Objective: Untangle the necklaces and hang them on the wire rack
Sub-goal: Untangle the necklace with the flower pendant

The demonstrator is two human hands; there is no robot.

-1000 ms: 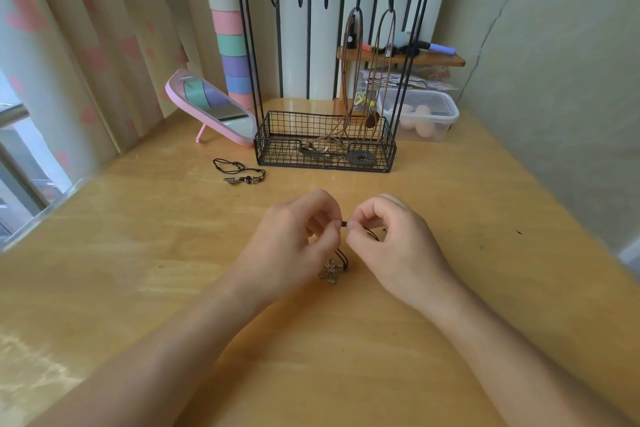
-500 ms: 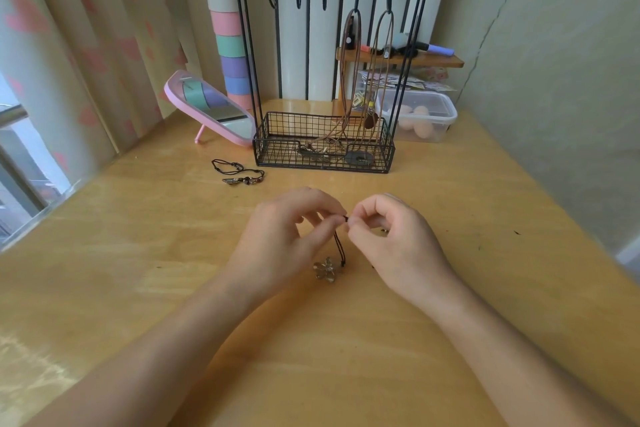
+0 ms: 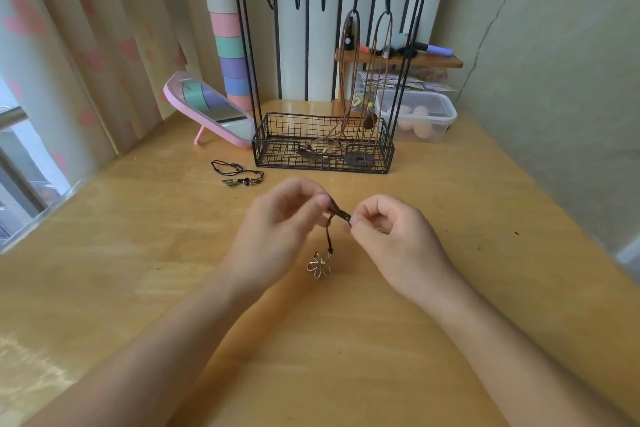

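Observation:
A black-cord necklace (image 3: 335, 218) with a gold wire flower pendant (image 3: 319, 264) is pinched between both hands above the wooden table. My left hand (image 3: 277, 236) grips one end of the bunched cord, my right hand (image 3: 394, 239) the other; the pendant dangles below them. A second dark beaded necklace (image 3: 239, 175) lies loose on the table to the left. The black wire rack (image 3: 325, 62) stands at the back with several hooks on its top bar. Two brown cord necklaces (image 3: 367, 73) hang from the right hooks, their pendants in the basket base.
A pink tilted mirror (image 3: 211, 111) stands left of the rack. A clear lidded container (image 3: 419, 114) and a small wooden shelf (image 3: 401, 61) with items sit behind on the right. Curtains hang at the left, a wall at the right.
Both hands have lifted the cord and drawn slightly apart, so the flower pendant now hangs free below them instead of lying bunched under the fingers.

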